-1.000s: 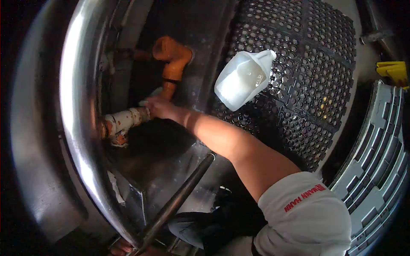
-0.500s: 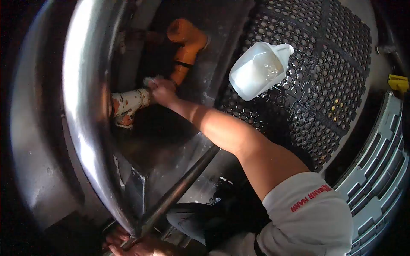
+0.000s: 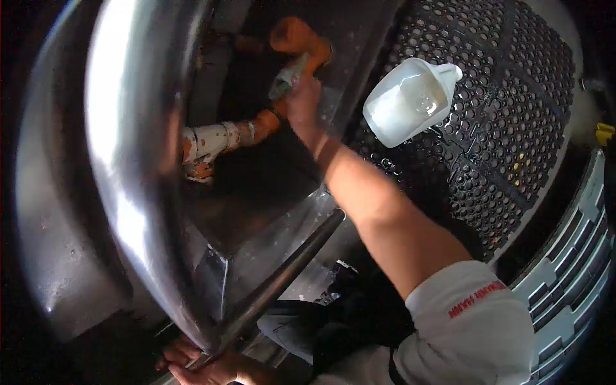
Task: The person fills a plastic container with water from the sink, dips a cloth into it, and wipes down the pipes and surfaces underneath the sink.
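Note:
My right hand (image 3: 304, 106) reaches under the metal structure, its fingers closed on a pale, greyish cloth (image 3: 287, 78). The cloth is pressed against the upper part of an orange pipe (image 3: 296, 37). Farther left, the same pipework has a whitish, worn section (image 3: 215, 140) with flaking paint. At the bottom, my left hand (image 3: 212, 369) is wrapped round the lower end of a metal bar (image 3: 282, 276), where it meets a thick shiny rim. Part of that hand is hidden by the bar.
A cut-open translucent plastic jug (image 3: 407, 106) lies on a wet black rubber mat (image 3: 487, 128) with holes. A grey slatted panel (image 3: 571, 276) stands at the right, with a yellow object (image 3: 604, 134) above it. The large curved steel rim (image 3: 128, 160) fills the left side.
My right hand has moved with the cloth from the whitish pipe section up and right along the orange pipe. More of my left hand shows at the bar's end. The whole view has shifted somewhat.

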Demonstrator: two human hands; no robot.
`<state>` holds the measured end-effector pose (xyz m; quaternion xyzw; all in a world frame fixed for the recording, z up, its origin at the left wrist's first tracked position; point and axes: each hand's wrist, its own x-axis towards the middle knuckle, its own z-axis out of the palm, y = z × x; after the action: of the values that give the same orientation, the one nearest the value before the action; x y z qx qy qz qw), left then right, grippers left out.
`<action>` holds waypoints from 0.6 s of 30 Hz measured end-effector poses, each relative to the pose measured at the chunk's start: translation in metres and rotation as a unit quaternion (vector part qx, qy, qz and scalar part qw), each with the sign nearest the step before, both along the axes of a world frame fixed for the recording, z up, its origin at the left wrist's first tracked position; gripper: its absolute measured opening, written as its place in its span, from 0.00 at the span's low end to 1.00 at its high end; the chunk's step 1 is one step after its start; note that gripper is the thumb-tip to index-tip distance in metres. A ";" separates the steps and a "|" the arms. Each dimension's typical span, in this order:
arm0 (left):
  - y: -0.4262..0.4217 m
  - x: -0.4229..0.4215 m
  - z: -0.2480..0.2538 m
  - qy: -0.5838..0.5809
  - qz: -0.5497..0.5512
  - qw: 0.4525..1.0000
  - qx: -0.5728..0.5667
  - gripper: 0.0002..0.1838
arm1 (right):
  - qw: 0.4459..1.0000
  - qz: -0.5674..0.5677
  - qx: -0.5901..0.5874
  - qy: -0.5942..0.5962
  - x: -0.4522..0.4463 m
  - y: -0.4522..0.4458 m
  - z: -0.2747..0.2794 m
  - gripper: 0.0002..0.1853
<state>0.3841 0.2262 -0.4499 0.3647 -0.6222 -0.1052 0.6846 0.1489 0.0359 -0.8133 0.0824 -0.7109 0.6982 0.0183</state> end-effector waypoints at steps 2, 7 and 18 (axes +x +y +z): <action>-0.002 0.007 0.001 -0.014 -0.033 0.999 0.011 0.09 | 0.996 -0.050 -0.007 -0.074 0.037 0.000 0.012 0.09; 0.003 -0.046 -0.001 0.132 0.076 0.988 -0.003 0.11 | 0.977 0.131 0.108 -0.127 0.085 -0.032 0.025 0.13; -0.003 0.018 0.005 -0.047 -0.059 0.996 -0.043 0.10 | 0.843 0.127 0.287 -0.436 0.063 -0.070 0.053 0.37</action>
<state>0.4020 0.2232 -0.4444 0.3019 -0.6785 -0.1012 0.6620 0.2117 -0.0340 -0.7603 -0.1394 -0.7974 0.4230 -0.4071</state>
